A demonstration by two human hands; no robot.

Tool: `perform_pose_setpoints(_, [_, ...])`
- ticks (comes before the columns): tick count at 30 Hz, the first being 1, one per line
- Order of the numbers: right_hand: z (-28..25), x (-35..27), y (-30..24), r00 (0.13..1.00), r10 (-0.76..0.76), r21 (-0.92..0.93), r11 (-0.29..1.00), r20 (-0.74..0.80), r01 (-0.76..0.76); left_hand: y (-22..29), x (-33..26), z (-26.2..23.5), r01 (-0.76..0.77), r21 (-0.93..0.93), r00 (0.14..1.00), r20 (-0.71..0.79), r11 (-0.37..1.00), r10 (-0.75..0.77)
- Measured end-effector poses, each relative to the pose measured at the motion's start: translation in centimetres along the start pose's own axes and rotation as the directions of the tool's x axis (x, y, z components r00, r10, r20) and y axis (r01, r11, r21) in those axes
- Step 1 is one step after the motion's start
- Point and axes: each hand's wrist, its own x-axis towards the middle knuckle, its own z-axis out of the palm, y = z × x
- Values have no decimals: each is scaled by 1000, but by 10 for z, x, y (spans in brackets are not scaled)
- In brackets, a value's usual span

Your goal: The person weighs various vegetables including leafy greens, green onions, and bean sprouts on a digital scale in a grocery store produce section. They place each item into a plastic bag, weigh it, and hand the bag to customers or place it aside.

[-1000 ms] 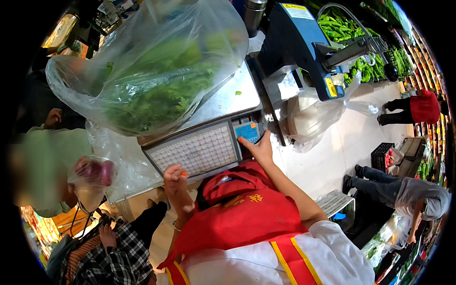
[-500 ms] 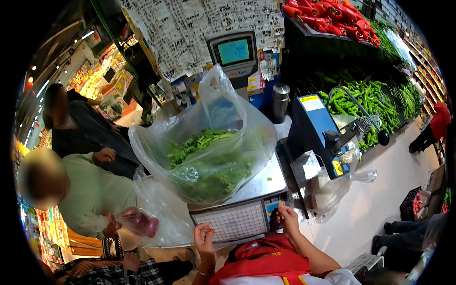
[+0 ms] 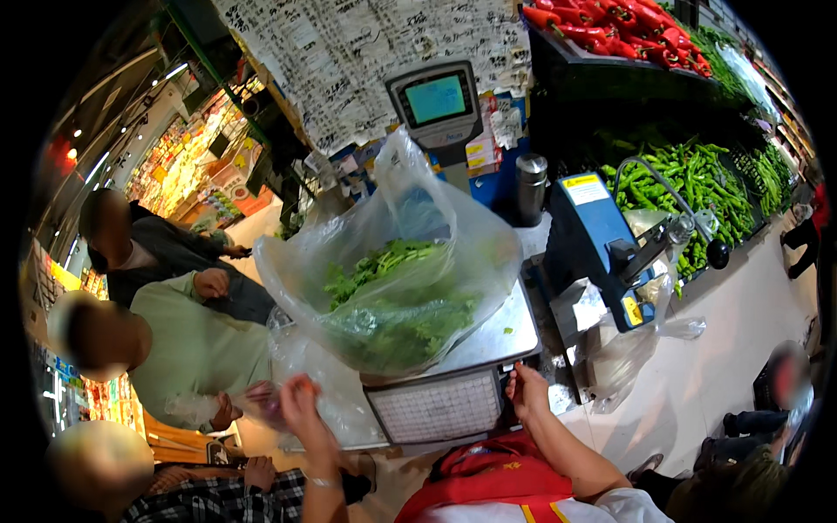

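Note:
A clear plastic bag (image 3: pixel 484 244) of leafy green vegetables (image 3: pixel 392 305) stands open on the metal plate of a weighing scale (image 3: pixel 488 344). My left hand (image 3: pixel 305 414), blurred, is raised left of the scale's key panel (image 3: pixel 436 407), in front of a bag of purple round produce (image 3: pixel 261 397); I cannot tell whether they touch. At the scale's front right corner, my right hand (image 3: pixel 528 397) has its fingers pinched together. Whatever is between those fingertips is too small to make out.
A blue bag-sealing machine (image 3: pixel 593 235) with a lever stands right of the scale, beside a metal cylinder (image 3: pixel 530 187). Behind the bag rises the scale's display (image 3: pixel 436 98). Green peppers (image 3: pixel 689 192) and red peppers (image 3: pixel 623 35) fill racks. Several people stand to the left.
My left hand has moved left and slightly up, toward the purple produce bag. My right hand has shifted up slightly at the scale's corner. The whole view has shifted a little.

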Motion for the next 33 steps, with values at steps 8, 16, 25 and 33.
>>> perform_pose_setpoints(8, [10,-23,-3,947,-320,-202,927,18,317,79,146,76,98,125,864,481,987,-147])
perform_pose_setpoints(16, [121,-57,-50,827,-356,-179,866,434,467,116,154,188,223,162,670,691,961,-271])
perform_pose_setpoints(25, [139,10,-29,764,-346,-784,115,544,610,77,117,263,57,338,513,797,940,-318])
perform_pose_setpoints(33, [142,3,-52,696,-335,-767,-376,635,520,152,113,202,-112,623,364,751,774,-552])
